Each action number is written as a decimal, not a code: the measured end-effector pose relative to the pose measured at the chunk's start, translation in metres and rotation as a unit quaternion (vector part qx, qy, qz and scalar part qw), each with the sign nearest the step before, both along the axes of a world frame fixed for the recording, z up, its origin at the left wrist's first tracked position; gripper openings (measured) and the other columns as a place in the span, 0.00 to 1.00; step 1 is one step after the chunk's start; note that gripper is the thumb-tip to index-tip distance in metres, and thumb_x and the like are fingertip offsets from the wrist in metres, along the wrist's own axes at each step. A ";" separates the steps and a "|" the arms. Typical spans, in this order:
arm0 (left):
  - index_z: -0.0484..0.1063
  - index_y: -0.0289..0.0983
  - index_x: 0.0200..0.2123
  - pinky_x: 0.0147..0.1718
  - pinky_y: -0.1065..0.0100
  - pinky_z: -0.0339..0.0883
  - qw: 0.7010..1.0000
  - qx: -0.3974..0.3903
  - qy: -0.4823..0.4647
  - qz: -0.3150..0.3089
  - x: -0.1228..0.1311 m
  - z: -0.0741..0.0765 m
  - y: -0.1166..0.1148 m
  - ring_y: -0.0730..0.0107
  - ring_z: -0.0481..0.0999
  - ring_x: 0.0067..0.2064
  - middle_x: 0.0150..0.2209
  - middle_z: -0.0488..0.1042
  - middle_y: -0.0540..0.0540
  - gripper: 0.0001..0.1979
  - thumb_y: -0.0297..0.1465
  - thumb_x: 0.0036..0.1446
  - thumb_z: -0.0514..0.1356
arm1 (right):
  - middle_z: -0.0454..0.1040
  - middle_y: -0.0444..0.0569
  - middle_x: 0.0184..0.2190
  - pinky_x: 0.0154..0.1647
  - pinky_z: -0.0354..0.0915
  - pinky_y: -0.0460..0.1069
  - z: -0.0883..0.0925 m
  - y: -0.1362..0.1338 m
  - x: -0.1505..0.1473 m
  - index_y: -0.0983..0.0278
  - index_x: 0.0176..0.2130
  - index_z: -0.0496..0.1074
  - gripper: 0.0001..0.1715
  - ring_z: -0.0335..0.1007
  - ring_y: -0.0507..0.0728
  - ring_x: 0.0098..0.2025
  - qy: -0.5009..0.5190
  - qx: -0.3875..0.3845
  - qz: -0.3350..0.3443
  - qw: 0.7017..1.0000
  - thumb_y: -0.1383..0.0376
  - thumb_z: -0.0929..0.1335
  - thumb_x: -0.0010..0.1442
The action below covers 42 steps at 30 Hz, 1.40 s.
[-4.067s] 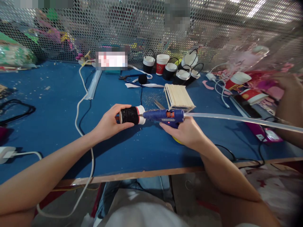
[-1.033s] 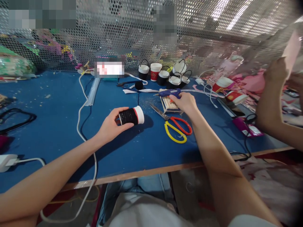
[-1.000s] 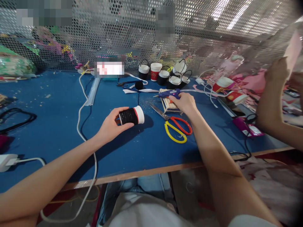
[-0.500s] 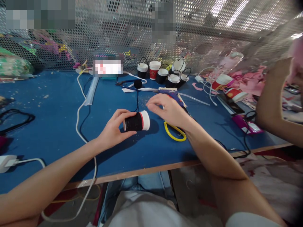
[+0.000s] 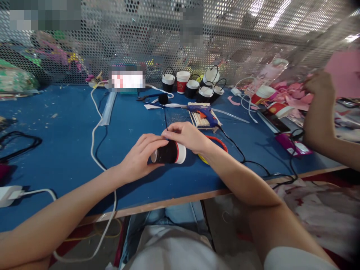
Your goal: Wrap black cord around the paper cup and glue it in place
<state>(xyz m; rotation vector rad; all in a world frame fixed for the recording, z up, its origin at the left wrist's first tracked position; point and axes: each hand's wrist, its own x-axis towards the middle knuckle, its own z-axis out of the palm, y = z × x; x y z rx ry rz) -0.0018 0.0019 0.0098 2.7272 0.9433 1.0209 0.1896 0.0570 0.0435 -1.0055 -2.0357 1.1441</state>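
Observation:
My left hand is closed around a paper cup lying on its side, its wall wrapped in black cord, with a red band and a white rim to the right. Over the top of the cup, my right hand pinches the black cord; the fingertips partly hide the cord there. That cord runs back to a small black ball of cord on the blue table. Beyond my right wrist lie red and yellow rings, partly covered by the forearm.
A blue glue gun rests on a wooden stick rack. Several black-wrapped cups with handles stand by the mesh panel, beside a red cup. White cable crosses the left side. Another person's arm is at right.
My right hand has come down and left onto the cup, where it meets the cord. The cup and my left hand have shifted slightly right and nearer. The glue gun is now uncovered.

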 end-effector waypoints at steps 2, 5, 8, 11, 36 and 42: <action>0.58 0.37 0.52 0.50 0.55 0.63 0.998 -0.053 -0.034 0.011 0.000 0.001 -0.001 0.58 0.66 0.51 0.49 0.66 0.38 0.28 0.35 0.50 0.64 | 0.71 0.45 0.27 0.33 0.60 0.47 0.000 0.002 0.005 0.65 0.29 0.71 0.18 0.65 0.50 0.31 0.038 -0.005 -0.023 0.999 0.53 0.67 0.54; 0.59 0.37 0.52 0.47 0.59 0.66 0.983 -0.158 -0.089 0.020 -0.001 -0.001 0.000 0.59 0.68 0.50 0.48 0.67 0.40 0.30 0.38 0.48 0.65 | 0.72 0.45 0.27 0.33 0.61 0.46 0.006 0.003 0.013 0.65 0.28 0.69 0.16 0.66 0.49 0.30 0.073 0.007 -0.049 0.996 0.54 0.67 0.54; 0.60 0.37 0.51 0.41 0.63 0.69 0.958 -0.253 -0.132 0.026 -0.002 -0.003 0.002 0.63 0.72 0.45 0.47 0.68 0.41 0.30 0.39 0.47 0.65 | 0.70 0.43 0.24 0.29 0.61 0.46 0.009 0.005 0.019 0.64 0.27 0.67 0.17 0.64 0.48 0.26 0.098 0.025 -0.081 0.992 0.53 0.67 0.54; 0.61 0.36 0.51 0.36 0.66 0.70 0.932 -0.328 -0.150 0.032 -0.001 -0.003 0.002 0.67 0.73 0.38 0.43 0.70 0.42 0.29 0.39 0.47 0.65 | 0.68 0.42 0.21 0.27 0.61 0.45 0.007 0.008 0.022 0.64 0.26 0.66 0.18 0.62 0.47 0.24 0.107 0.034 -0.099 0.989 0.52 0.66 0.55; 0.62 0.38 0.50 0.37 0.68 0.69 0.957 -0.270 -0.097 -0.034 0.000 0.001 -0.003 0.66 0.71 0.41 0.43 0.67 0.43 0.26 0.36 0.49 0.64 | 0.66 0.43 0.19 0.25 0.55 0.45 -0.003 0.014 0.018 0.64 0.24 0.61 0.18 0.59 0.48 0.22 -0.008 0.095 -0.097 0.991 0.54 0.64 0.57; 0.62 0.39 0.51 0.40 0.66 0.69 0.967 -0.231 -0.095 -0.050 -0.001 0.003 -0.004 0.64 0.70 0.45 0.45 0.66 0.42 0.27 0.35 0.48 0.65 | 0.67 0.43 0.19 0.25 0.56 0.45 -0.005 0.011 0.014 0.64 0.25 0.62 0.18 0.60 0.48 0.22 -0.031 0.069 -0.081 0.994 0.54 0.64 0.56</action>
